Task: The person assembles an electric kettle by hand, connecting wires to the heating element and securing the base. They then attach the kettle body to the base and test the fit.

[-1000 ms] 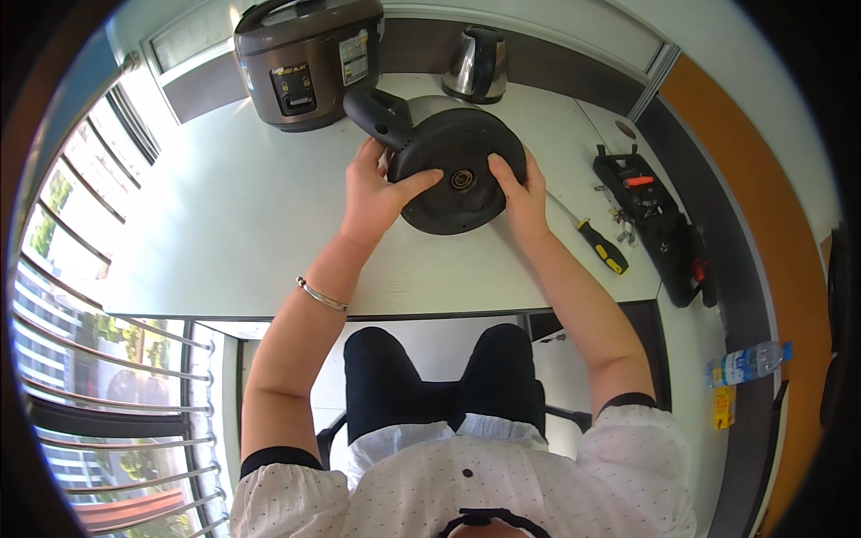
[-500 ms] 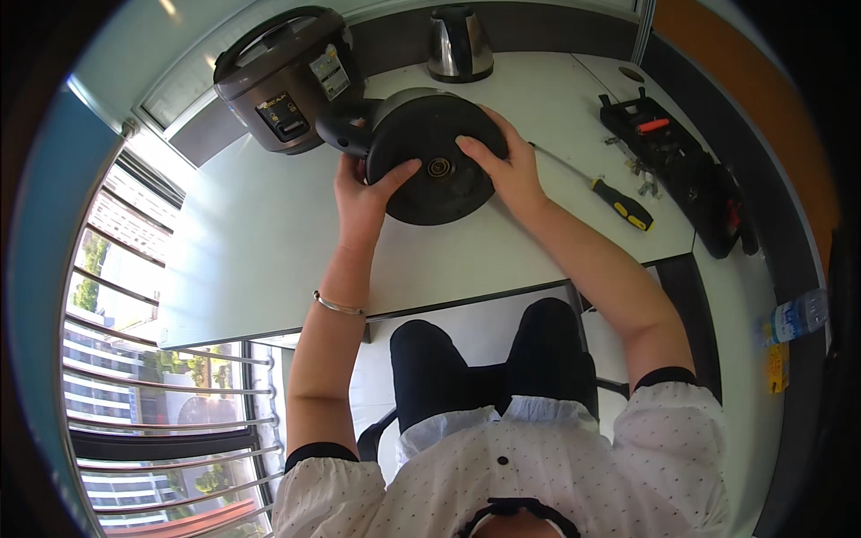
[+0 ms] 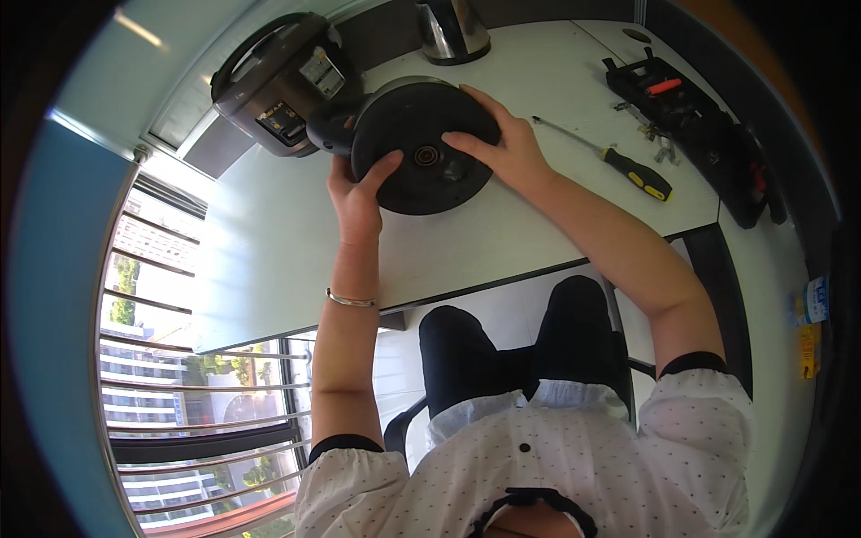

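Between my two hands I hold an electric kettle (image 3: 426,184), tipped so its round black base faces me; a ring-shaped socket shows at the centre. Its dark handle juts out to the left, and a strip of grey body shows above the base. My left hand (image 3: 359,197) grips the lower left rim with its thumb on the base. On the upper right, my right hand (image 3: 511,152) has its thumb across the base and its fingers round the far side. A screwdriver (image 3: 635,174) with a black and yellow handle lies right of my right hand.
An electric cooker (image 3: 269,99) stands on the white table (image 3: 269,233) at the back left. Another kettle (image 3: 451,34) is at the back. Small loose parts (image 3: 659,143) lie beside a black tool case (image 3: 691,117) at the right. A bottle (image 3: 814,300) is at the far right.
The whole view has shifted and turned slightly, so the table's things appear displaced. My grip on the kettle looks the same, with its base still facing me.
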`<action>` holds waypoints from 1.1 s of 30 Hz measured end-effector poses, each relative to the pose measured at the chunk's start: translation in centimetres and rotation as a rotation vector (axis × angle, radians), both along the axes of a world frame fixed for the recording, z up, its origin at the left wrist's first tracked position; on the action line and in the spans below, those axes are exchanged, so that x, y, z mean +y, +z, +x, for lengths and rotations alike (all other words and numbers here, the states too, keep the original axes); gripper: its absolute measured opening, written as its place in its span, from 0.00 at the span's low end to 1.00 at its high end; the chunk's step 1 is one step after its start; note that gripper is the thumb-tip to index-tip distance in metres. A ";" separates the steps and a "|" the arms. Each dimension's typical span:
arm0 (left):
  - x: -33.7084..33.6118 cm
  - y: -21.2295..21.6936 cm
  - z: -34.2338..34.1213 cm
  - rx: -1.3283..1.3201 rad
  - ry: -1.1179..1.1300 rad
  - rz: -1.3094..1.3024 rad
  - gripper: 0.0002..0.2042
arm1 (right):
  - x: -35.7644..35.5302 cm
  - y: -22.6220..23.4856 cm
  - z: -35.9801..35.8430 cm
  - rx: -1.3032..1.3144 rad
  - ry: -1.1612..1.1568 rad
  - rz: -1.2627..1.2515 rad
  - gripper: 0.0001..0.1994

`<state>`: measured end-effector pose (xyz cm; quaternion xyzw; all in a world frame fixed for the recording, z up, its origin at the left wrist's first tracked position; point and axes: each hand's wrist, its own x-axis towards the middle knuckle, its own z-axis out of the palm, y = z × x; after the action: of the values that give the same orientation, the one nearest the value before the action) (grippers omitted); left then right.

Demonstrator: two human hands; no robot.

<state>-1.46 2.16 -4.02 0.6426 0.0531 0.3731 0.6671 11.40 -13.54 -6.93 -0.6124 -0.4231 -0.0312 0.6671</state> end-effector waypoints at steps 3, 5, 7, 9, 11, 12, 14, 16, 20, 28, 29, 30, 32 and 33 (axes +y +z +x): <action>0.6 -0.1 0.0 0.020 0.015 -0.006 0.35 | -0.2 -0.3 0.5 -0.022 0.058 -0.062 0.38; 1.1 -0.1 0.0 0.017 0.013 -0.019 0.34 | -0.6 -0.1 0.4 0.005 0.136 -0.057 0.41; 1.7 -0.2 -0.1 -0.006 -0.006 -0.039 0.33 | -0.7 -0.1 0.4 0.005 0.190 -0.061 0.43; 2.0 -0.2 -0.1 0.006 -0.007 -0.059 0.32 | -0.8 -0.3 0.8 -0.024 0.214 -0.079 0.44; 2.2 -0.2 -0.1 0.017 0.003 -0.050 0.30 | -0.9 -0.5 1.1 -0.050 0.240 -0.083 0.45; 2.2 -0.3 -0.1 0.020 0.013 -0.032 0.28 | -0.9 -0.6 1.2 -0.063 0.253 -0.086 0.46; 2.4 -0.5 -0.1 0.016 0.005 -0.035 0.28 | -1.0 -0.6 1.1 -0.085 0.251 -0.097 0.47; 2.9 -0.6 0.0 -0.001 -0.031 -0.076 0.30 | -1.1 -0.5 1.0 -0.103 0.254 -0.114 0.49; 3.0 -0.5 0.0 -0.016 -0.033 -0.058 0.29 | -1.1 -0.5 0.9 -0.152 0.230 -0.168 0.50; 4.9 -1.6 -0.2 0.008 -0.054 -0.066 0.31 | -0.7 -1.2 0.1 -0.411 0.014 -0.120 0.52; 4.8 -1.5 -0.2 0.008 -0.057 -0.083 0.32 | -0.9 -1.2 -0.1 -0.437 -0.007 -0.118 0.51; 4.5 -1.5 -0.2 0.008 -0.059 -0.101 0.32 | -1.0 -1.1 -0.2 -0.462 -0.027 -0.116 0.51; 4.4 -1.5 -0.1 -0.003 -0.076 -0.119 0.32 | -1.0 -1.1 -0.4 -0.500 -0.059 -0.098 0.50; 4.6 -1.6 -0.1 -0.014 -0.090 -0.118 0.32 | -0.9 -1.2 -0.4 -0.514 -0.070 -0.083 0.49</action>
<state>-1.57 6.71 -5.63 0.6012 0.0416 0.3436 0.7203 11.04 -14.41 -8.12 -0.6254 -0.5580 -0.1915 0.5107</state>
